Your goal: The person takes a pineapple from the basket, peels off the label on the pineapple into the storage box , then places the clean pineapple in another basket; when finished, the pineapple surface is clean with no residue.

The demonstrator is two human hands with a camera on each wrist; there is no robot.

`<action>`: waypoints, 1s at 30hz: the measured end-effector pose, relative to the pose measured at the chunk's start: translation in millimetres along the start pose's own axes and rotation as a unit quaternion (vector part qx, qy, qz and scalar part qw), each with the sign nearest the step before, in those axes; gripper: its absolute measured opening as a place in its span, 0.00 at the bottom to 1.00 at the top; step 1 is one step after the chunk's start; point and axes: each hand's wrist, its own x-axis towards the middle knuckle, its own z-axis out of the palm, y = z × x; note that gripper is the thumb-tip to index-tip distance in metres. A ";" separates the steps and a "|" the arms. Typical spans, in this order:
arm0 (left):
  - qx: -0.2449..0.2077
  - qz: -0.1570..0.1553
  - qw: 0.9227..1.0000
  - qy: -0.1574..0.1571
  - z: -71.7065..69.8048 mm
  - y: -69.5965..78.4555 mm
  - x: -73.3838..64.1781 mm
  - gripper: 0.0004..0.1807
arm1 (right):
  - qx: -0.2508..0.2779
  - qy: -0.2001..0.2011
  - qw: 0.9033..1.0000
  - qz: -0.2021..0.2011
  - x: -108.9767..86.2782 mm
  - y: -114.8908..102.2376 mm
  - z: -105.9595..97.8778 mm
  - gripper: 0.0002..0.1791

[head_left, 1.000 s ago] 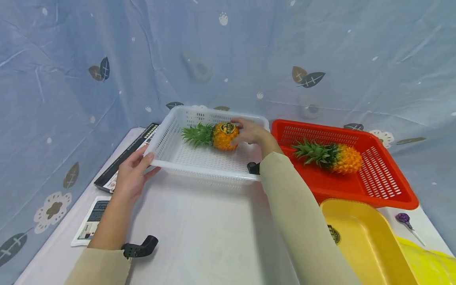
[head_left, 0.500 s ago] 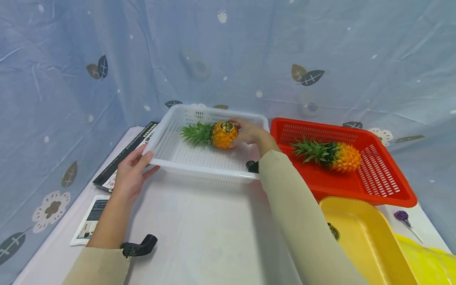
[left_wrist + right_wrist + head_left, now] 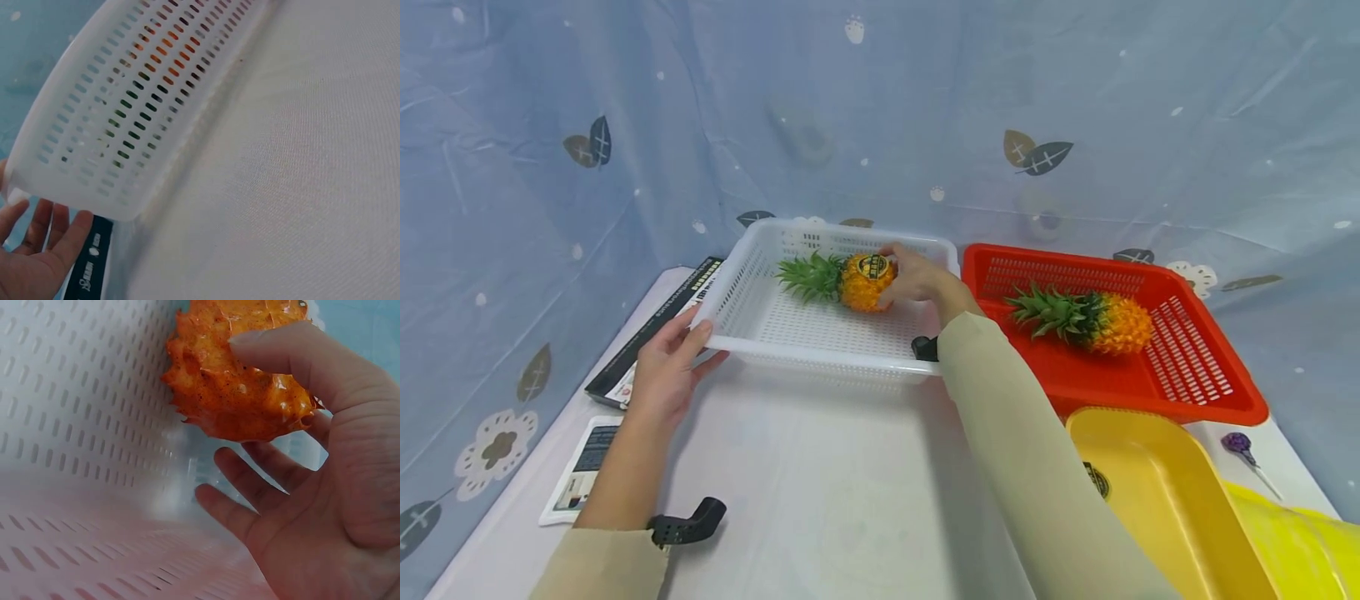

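A white perforated plastic basket (image 3: 820,353) stands at the back of the table. My left hand (image 3: 662,371) grips its front left corner, thumb over the rim. In the left wrist view the fingers (image 3: 74,240) spread below the basket's corner. Inside the basket a small orange pineapple (image 3: 859,293) lies on its side, green leaves pointing left and a round black label on top. My right hand (image 3: 917,279) holds its base end. In the right wrist view the thumb (image 3: 275,349) lies on the spiky skin, while the lower fingers extend beneath it.
To the right, a red basket (image 3: 1030,375) holds another pineapple (image 3: 1120,325). A yellow basin (image 3: 1138,500) stands in front of it, beside a purple lollipop (image 3: 1238,446) and yellow plastic (image 3: 1292,533). A black box (image 3: 647,342) and a white packet (image 3: 580,475) lie at left.
The whole scene has shifted slightly left in the head view. Both hands keep their places on the basket corner and the pineapple.
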 end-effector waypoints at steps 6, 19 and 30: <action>0.002 0.004 1.000 -0.002 -1.2 0.6 0.6 0.33 | 0.008 0.009 1.000 0.006 1.5 -1.3 -0.9 0.50; -0.011 -0.009 1.000 0.007 -1.2 -0.2 -0.1 0.33 | 0.123 -0.003 0.992 0.018 5.7 -0.6 0.7 0.51; -0.010 -0.013 1.000 0.007 -0.2 0.1 -0.3 0.33 | 0.170 -0.007 0.985 0.010 6.1 -0.8 -0.4 0.51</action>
